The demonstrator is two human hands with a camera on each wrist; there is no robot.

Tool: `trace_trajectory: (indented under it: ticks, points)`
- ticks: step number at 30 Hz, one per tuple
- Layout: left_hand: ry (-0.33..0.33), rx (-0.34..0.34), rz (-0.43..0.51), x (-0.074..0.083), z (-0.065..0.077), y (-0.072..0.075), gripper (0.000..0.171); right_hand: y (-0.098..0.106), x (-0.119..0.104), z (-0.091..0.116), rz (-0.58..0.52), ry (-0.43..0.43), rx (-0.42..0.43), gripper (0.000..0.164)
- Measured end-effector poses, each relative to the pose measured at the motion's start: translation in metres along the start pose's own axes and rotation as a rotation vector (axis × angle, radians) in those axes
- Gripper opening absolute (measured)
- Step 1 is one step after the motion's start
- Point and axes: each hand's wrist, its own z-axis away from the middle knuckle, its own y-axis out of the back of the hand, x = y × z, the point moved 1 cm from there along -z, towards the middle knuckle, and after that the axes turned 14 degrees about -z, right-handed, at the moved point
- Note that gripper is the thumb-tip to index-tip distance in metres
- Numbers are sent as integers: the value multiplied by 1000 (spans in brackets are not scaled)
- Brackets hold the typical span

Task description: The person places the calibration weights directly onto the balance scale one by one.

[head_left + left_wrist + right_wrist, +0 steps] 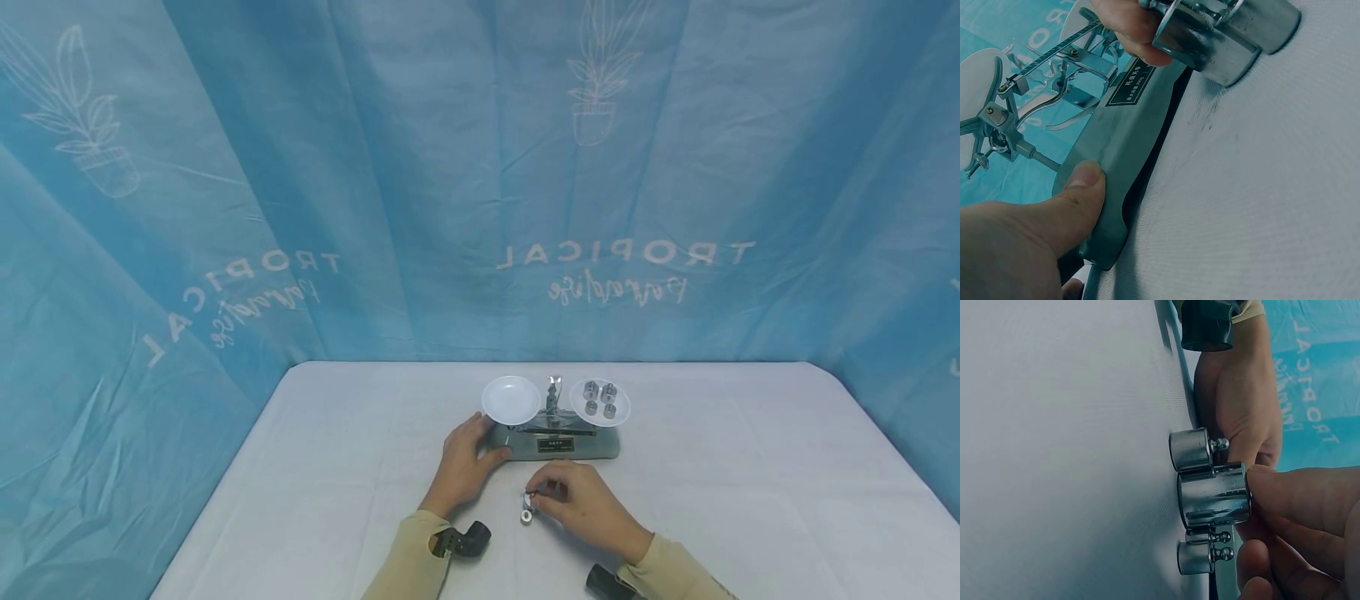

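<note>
A grey-green balance scale (pixel 573 448) has two white pans; the left pan (pixel 512 401) holds nothing, and several metal weights (pixel 600 398) stand in the right one. My left hand (pixel 465 462) grips the left end of the base, its thumb (pixel 1085 187) lying on the front. In front of the scale, my right hand (pixel 581 504) pinches the top of a large cylindrical weight (pixel 1215 497); its knob is hidden by the fingers. A slightly smaller knobbed weight (pixel 1190 450) stands right beside it, close to the white cloth. Small knobbed weights (pixel 1195 558) show on its other side.
A white cloth (pixel 337 467) covers the table. Blue printed curtains (pixel 450 167) hang behind it and at the sides. A dark wrist camera (pixel 472 540) sticks out from the left sleeve and another (pixel 607 583) from the right.
</note>
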Motion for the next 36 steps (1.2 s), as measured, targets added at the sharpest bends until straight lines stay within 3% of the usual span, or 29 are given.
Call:
trace_trajectory:
  ticks: [14,36]
  points:
    - [7,1,-18,0,-1,-1,61,-1,1,0,-11,1,5,8]
    - [27,-14,-9,2,1,1,62,0,1,3,70,59,-3,7]
